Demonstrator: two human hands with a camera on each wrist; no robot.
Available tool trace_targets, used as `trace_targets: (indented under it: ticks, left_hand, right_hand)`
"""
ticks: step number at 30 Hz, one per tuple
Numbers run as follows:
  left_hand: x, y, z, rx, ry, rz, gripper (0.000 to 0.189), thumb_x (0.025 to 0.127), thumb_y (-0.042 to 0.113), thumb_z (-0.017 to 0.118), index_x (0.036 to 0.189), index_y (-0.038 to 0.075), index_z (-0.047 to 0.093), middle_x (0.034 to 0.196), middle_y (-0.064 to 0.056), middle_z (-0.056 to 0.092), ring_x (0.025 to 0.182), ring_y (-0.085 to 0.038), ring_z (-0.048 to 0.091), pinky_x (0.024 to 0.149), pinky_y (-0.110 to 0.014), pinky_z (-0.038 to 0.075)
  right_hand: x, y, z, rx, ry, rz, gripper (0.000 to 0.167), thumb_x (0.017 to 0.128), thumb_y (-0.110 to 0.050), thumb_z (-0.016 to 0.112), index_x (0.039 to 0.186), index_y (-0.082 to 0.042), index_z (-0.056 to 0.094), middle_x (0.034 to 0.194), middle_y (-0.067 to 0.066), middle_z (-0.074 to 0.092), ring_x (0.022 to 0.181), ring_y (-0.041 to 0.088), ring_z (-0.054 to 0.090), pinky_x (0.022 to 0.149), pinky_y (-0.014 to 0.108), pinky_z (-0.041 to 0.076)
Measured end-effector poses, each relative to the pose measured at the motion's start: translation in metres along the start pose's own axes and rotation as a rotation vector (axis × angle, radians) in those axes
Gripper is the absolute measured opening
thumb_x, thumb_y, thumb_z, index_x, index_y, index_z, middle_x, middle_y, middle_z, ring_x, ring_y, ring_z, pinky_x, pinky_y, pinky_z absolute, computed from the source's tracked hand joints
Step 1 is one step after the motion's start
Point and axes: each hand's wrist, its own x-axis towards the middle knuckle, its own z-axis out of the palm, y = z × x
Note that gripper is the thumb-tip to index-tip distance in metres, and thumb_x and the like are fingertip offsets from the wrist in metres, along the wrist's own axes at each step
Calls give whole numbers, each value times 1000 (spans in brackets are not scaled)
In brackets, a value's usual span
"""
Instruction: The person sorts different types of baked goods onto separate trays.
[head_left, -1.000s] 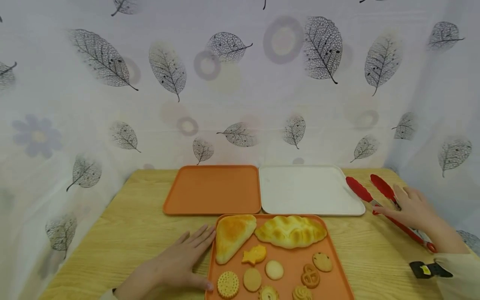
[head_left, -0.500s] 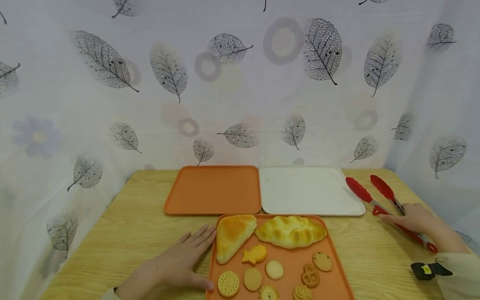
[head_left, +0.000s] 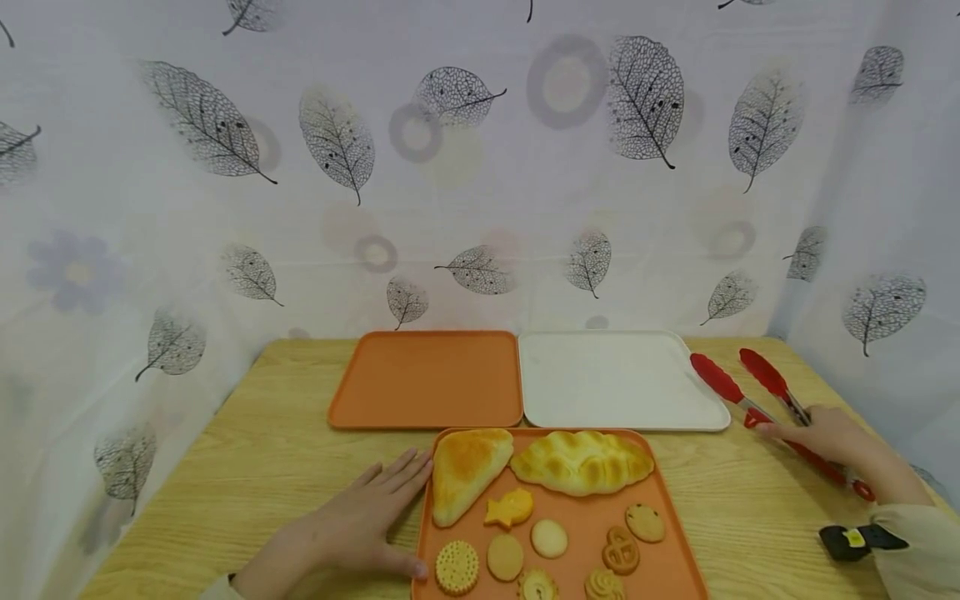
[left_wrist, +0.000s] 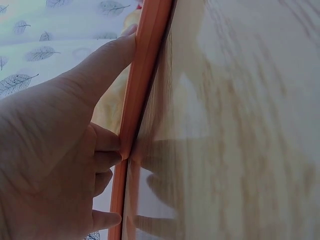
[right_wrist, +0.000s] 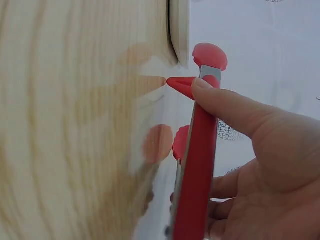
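Red tongs [right_wrist: 196, 170] lie on the table [head_left: 262, 450] under the right hand [head_left: 838, 435], their arms spread and their red heads pointing away from it.

At the left side, the left hand [head_left: 352, 525] lies with its fingers extended and somewhat apart; fingertips and thumb touch the left rim of the near orange tray [head_left: 678, 546], and it grips nothing. Its forearm runs out of the head view at the bottom. Beyond its fingertips is the far orange tray [head_left: 435, 379]. Just right of its fingers are a triangular bread [head_left: 468, 475] and, further over, a braided bread [head_left: 583, 464]. Small cookies, among them a fish-shaped one [head_left: 509, 508], lie to the right of its thumb; the lowest are cut off by the bottom edge, as is the tray's near side. The white tray [head_left: 622, 379] is ahead of and left of the right hand.

The right hand holds the tongs, thumb on one arm, fingers bent behind it. From the head view the hand covers the middle of the tongs; the right wrist view shows the thumb tip at a red tab [right_wrist: 181, 85], though the handle hides the fingertips. The left wrist view shows the rim's outer side, with the bread behind blurred.
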Motion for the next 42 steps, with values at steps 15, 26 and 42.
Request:
trace_targets:
  ticks: [15,26,42]
  left_hand:
    - [1,-2,-2,9,0,6,113,76,77,58,158,15,11,166,-4,8,153,-28,7,117,-63,18]
    - [1,-2,-3,15,0,1,114,75,78,56,158,14,13,166,-4,9,153,-28,7,118,-63,15]
    - [4,-6,1,31,-8,-2,114,75,81,53,158,16,11,166,-3,7,154,-26,5,119,-62,13]
  right_hand:
    - [-7,9,-17,-53,191,-16,100,82,-64,64,117,28,45,90,43,52,76,43,54,57,41,46]
    - [-29,-22,-34,-120,423,-67,108,77,-63,71,123,29,38,110,50,38,101,57,33,81,70,35]
    - [-49,-81,-28,-187,584,-562,95,51,-37,93,124,8,53,110,26,51,96,43,42,78,53,33]
